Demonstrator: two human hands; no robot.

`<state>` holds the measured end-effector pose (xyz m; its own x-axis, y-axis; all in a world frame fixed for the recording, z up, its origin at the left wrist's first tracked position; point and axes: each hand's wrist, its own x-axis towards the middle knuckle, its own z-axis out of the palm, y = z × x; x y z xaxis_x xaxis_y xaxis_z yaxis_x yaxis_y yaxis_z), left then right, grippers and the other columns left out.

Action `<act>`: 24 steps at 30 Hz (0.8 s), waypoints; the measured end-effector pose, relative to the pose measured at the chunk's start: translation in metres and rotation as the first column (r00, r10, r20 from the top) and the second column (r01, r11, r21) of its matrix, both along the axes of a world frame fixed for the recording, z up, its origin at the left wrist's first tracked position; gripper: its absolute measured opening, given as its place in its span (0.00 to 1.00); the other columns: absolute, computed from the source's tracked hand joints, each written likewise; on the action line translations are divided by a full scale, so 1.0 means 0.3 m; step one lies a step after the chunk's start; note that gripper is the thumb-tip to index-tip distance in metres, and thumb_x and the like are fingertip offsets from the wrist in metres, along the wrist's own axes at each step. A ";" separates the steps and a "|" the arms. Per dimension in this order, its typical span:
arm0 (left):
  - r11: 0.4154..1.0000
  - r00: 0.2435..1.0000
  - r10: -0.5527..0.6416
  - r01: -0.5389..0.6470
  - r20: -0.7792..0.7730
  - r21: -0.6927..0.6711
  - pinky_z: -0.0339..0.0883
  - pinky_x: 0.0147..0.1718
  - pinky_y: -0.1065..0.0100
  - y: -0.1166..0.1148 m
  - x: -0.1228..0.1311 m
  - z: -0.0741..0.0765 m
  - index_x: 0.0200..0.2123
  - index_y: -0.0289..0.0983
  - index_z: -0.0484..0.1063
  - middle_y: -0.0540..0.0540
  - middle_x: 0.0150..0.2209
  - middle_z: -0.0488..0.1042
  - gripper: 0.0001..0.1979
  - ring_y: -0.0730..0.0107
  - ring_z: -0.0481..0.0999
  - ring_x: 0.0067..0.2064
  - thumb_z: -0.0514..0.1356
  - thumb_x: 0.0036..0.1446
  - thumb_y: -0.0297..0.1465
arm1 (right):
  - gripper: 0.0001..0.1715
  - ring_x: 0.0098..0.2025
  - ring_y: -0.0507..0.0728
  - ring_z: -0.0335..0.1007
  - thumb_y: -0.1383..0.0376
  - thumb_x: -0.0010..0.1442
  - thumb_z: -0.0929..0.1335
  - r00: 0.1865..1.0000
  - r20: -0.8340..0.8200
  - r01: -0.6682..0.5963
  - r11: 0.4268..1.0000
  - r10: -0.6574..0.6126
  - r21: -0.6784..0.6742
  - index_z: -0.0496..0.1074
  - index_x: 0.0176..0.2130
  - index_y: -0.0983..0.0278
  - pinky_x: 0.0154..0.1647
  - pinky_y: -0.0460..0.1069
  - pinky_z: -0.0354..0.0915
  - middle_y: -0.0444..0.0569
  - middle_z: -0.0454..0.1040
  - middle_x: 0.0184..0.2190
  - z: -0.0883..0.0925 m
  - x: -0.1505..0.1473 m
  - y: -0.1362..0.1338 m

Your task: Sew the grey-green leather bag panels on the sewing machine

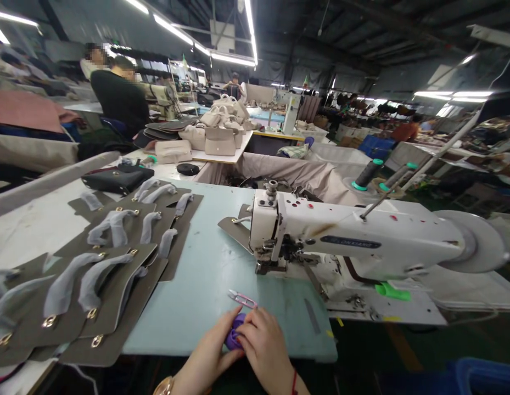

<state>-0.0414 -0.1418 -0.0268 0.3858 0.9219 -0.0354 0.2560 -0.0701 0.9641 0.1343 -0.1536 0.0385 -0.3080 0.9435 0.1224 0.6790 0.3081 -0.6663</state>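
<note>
At my left, dark panels (145,255) with wrapped handles lie overlapped. My left hand (217,346) is curled around a small purple object (234,336) near the front edge of the table (205,274); thread snips (243,299) lie just beyond. My right hand (266,341) pinches the object from its other side. I judge this step as two-handed fiddling, calling next for a steady left grip, right fingers working. Rightmost stands the sewing machine (362,222).

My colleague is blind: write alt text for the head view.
A person's left hand and right hand hold a round purple object at a pale teal tabletop, near pink-handled metal snips. A white sewing machine stands right; flat brownish panels lie left.
</note>
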 end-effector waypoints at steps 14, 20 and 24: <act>0.969 0.972 0.234 -0.234 -0.006 -0.078 0.67 0.46 0.62 -0.009 -0.070 0.001 0.46 0.38 0.66 0.42 0.44 0.72 0.20 0.57 0.74 0.45 0.64 0.51 0.37 | 0.16 0.24 0.48 0.62 0.61 0.49 0.75 0.208 -0.741 -0.204 0.712 -0.639 -0.672 0.69 0.32 0.67 0.25 0.43 0.60 0.44 0.71 0.26 -0.075 0.026 -0.012; 0.872 0.900 0.431 -0.396 0.069 -0.287 0.74 0.40 0.62 -0.001 -0.230 0.004 0.51 0.39 0.63 0.42 0.48 0.70 0.31 0.54 0.76 0.45 0.66 0.47 0.45 | 0.18 0.26 0.49 0.64 0.60 0.48 0.76 0.099 -0.679 -0.299 0.629 -0.728 -0.718 0.69 0.33 0.67 0.22 0.42 0.60 0.45 0.71 0.26 -0.073 -0.032 -0.025; 0.684 0.697 0.716 -0.711 -0.036 -0.163 0.75 0.40 0.60 0.014 -0.500 0.062 0.52 0.39 0.65 0.45 0.45 0.73 0.39 0.54 0.78 0.40 0.67 0.39 0.53 | 0.19 0.24 0.47 0.63 0.59 0.48 0.75 0.067 -0.613 -0.325 0.564 -0.787 -0.760 0.68 0.34 0.67 0.18 0.40 0.58 0.43 0.70 0.25 -0.093 -0.061 -0.020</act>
